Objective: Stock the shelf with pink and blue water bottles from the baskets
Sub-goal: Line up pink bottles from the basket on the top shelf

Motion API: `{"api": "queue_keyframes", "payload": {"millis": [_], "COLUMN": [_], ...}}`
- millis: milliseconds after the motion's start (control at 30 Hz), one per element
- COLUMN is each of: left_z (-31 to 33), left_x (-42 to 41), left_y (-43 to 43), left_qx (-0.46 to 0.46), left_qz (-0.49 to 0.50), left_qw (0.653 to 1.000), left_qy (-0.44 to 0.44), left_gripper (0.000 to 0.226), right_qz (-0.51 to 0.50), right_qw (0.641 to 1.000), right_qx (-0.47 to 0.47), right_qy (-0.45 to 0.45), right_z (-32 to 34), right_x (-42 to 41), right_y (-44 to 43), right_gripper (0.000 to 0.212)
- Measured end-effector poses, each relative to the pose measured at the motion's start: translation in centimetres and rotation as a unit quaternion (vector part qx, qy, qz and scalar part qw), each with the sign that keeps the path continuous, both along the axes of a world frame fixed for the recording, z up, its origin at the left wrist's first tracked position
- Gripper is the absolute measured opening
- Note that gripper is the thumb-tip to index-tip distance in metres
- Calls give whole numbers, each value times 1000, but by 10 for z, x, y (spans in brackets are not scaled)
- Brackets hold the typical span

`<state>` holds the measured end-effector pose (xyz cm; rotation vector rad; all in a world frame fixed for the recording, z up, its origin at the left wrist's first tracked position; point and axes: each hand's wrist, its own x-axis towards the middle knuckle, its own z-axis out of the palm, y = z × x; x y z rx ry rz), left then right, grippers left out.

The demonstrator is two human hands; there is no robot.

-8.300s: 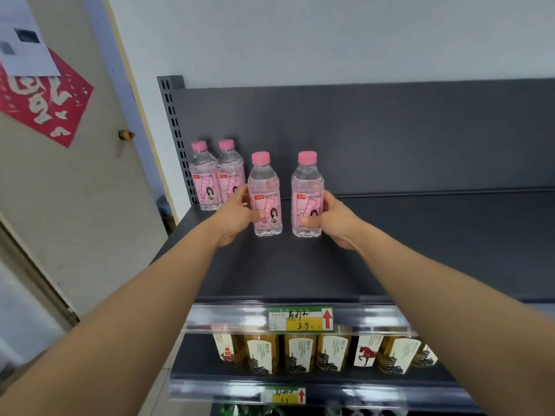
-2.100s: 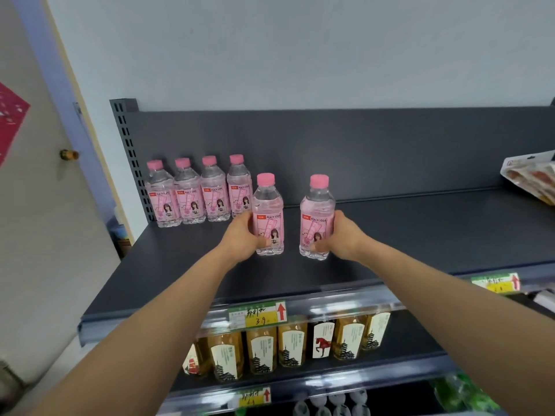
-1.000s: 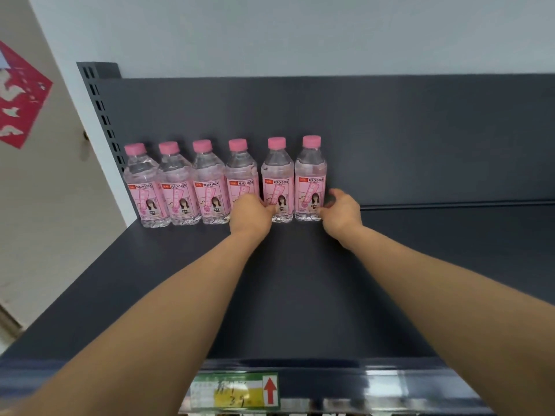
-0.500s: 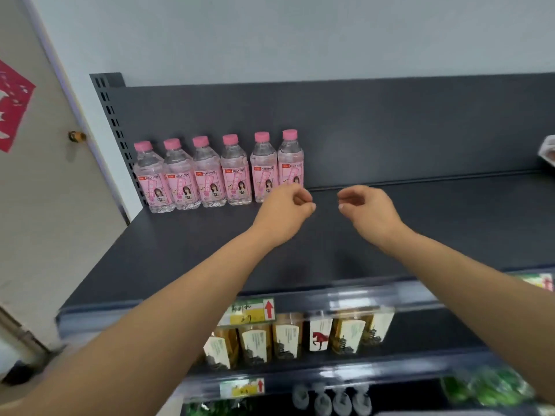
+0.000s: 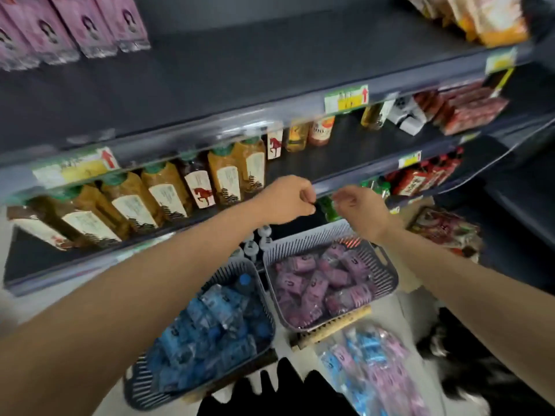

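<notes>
The pink bottles (image 5: 84, 31) on the dark top shelf (image 5: 240, 70) show only their lower halves at the upper left. On the floor below stand two grey baskets. The left basket (image 5: 240, 264) holds blue bottles (image 5: 210, 325) and the right basket (image 5: 387, 274) holds pink bottles (image 5: 318, 283). My left hand (image 5: 288, 201) and my right hand (image 5: 360, 211) hang in the air above the baskets, close together, with fingers loosely curled and nothing in them.
Tea bottles (image 5: 168, 187) line the second shelf under the price strip. Snack packs (image 5: 480, 16) lie at the top shelf's right end, and red packets (image 5: 468, 109) sit lower right. A plastic bag of blue and pink bottles (image 5: 375, 364) lies on the floor.
Both hands let go of the two pink bottles at the row's right end and pulled back. My view has swung down from the top shelf to the baskets on the floor.
</notes>
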<state>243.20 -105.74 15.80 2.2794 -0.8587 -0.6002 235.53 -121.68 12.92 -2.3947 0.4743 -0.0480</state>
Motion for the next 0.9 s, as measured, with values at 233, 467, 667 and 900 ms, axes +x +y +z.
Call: {"api": "queue_keyframes", "payload": {"millis": [233, 467, 667, 900], "left_z": [-104, -221, -290, -335], "left_x": [-18, -29, -31, -19], "left_y": [-78, -121, -139, -167], "left_qx": [105, 179, 201, 192], "left_qz": [10, 46, 118, 151], "left_qw": [991, 972, 957, 955], "left_qy": [87, 145, 172, 171], "left_gripper": [23, 9, 45, 43], "right_qz": [57, 130, 22, 15], "right_qw": [975, 931, 919, 912], "right_qx": [-63, -67, -10, -82], "right_qy": [206, 334, 393, 401], "right_z": [-88, -201, -268, -329], "right_x": [-27, -33, -31, -22], "right_y": [-78, -129, -158, -168], "right_gripper": [27, 24, 34, 23]}}
